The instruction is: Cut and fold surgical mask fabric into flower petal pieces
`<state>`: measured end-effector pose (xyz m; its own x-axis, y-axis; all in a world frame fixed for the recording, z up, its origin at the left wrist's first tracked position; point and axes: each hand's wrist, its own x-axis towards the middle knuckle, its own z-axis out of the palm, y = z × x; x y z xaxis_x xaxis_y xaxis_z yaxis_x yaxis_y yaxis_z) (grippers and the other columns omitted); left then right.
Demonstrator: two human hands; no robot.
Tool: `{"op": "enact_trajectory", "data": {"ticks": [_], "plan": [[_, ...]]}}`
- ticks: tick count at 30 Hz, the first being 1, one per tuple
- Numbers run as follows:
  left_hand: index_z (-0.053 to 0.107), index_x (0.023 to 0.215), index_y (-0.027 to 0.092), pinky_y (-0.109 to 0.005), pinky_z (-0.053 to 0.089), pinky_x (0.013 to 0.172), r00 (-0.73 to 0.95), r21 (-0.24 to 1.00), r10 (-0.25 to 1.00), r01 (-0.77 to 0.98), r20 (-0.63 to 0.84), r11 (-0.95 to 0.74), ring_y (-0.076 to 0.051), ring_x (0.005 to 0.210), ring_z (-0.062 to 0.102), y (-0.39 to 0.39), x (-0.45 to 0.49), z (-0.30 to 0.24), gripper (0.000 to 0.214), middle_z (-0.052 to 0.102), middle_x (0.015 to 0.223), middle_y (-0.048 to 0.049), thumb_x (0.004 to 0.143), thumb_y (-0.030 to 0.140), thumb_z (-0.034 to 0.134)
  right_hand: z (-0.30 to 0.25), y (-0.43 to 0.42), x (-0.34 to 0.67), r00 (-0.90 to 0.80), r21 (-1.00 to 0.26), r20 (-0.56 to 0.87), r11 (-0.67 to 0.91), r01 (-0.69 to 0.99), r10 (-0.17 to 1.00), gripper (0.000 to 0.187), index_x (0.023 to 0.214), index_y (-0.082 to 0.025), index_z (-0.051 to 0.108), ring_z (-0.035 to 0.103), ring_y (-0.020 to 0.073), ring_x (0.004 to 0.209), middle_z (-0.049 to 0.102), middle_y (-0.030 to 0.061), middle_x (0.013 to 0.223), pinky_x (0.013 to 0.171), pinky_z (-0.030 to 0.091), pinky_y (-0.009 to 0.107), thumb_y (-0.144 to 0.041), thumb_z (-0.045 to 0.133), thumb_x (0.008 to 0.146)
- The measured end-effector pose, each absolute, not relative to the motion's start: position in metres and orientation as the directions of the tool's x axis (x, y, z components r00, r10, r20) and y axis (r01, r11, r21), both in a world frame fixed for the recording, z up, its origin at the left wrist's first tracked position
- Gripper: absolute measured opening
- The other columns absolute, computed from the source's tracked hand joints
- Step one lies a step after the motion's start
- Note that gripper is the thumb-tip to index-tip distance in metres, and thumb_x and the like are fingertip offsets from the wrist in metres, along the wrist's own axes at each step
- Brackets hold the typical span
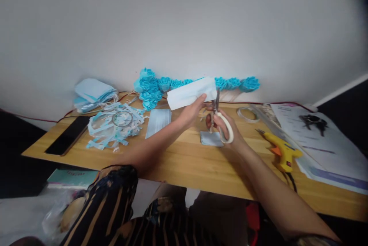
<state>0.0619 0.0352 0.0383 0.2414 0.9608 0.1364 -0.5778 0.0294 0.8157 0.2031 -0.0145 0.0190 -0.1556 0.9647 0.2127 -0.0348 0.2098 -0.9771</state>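
Note:
My left hand (194, 111) holds a pale blue-white face mask (188, 93) up above the table, its thumb lying on the near face. In my right hand (227, 123) is a pair of scissors (227, 127) with cream handles, fingers through the loops. The blades point up at the right edge of the mask; whether they touch it I cannot tell. Below the scissors lies a small stack of cut blue pieces (211, 138). A larger blue sheet stack (159, 122) rests left of it, partly behind my left forearm.
Blue paper-like flowers (149, 88) line the wall. Left are folded masks (93, 92), a heap of cut strips (115, 131) with a tape ring, and a phone (68, 135). Right are a clear tape roll (247, 114), a yellow glue gun (283, 152), papers (324, 146) and keys (313, 122).

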Motion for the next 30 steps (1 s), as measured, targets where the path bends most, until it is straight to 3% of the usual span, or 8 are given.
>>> {"op": "enact_trajectory", "data": {"ticks": [9, 14, 21, 30], "plan": [[0.076, 0.107, 0.018, -0.048, 0.045, 0.110, 0.376, 0.876, 0.904, -0.482, 0.206, 0.001, -0.037, 0.131, 0.059, 0.030, 0.058, 0.044, 0.039, 0.077, 0.115, -0.0110, 0.089, 0.051, 0.066, 0.013, -0.013, 0.207, -0.187, -0.967, 0.255, 0.256, -0.018, 0.949, 0.051, 0.112, -0.022, 0.061, 0.056, 0.0158, 0.068, 0.062, 0.0007, 0.082, 0.062, 0.046, 0.030, -0.065, 0.067, 0.084], [0.074, 0.114, 0.017, -0.049, 0.043, 0.112, 0.379, 0.874, 0.903, -0.486, 0.200, 0.011, -0.036, 0.131, 0.060, 0.033, 0.057, 0.044, 0.038, 0.076, 0.118, -0.0119, 0.091, 0.046, 0.063, 0.016, -0.012, 0.208, -0.183, -0.973, 0.231, 0.229, -0.031, 0.956, 0.057, 0.113, -0.021, 0.060, 0.056, 0.0151, 0.066, 0.062, 0.0002, 0.079, 0.059, 0.044, 0.028, -0.067, 0.069, 0.081], [0.076, 0.108, 0.020, -0.049, 0.041, 0.114, 0.432, 0.861, 0.873, -0.507, 0.228, 0.026, -0.036, 0.135, 0.056, 0.028, 0.056, 0.051, 0.029, 0.075, 0.120, -0.0107, 0.089, 0.040, 0.066, 0.021, -0.014, 0.206, -0.157, -0.970, 0.240, 0.241, -0.010, 0.958, 0.057, 0.099, -0.021, 0.058, 0.055, 0.0148, 0.064, 0.061, 0.0003, 0.079, 0.057, 0.043, 0.028, -0.072, 0.070, 0.076], [0.077, 0.110, 0.019, -0.050, 0.037, 0.117, 0.469, 0.898, 0.834, -0.435, 0.289, -0.067, -0.035, 0.136, 0.055, 0.031, 0.051, 0.051, 0.037, 0.072, 0.128, -0.0101, 0.087, 0.046, 0.066, 0.021, -0.015, 0.209, -0.173, -0.953, 0.288, 0.299, 0.041, 0.942, 0.049, 0.095, -0.020, 0.058, 0.054, 0.0136, 0.064, 0.060, -0.0003, 0.076, 0.059, 0.042, 0.028, -0.068, 0.066, 0.084]]}}
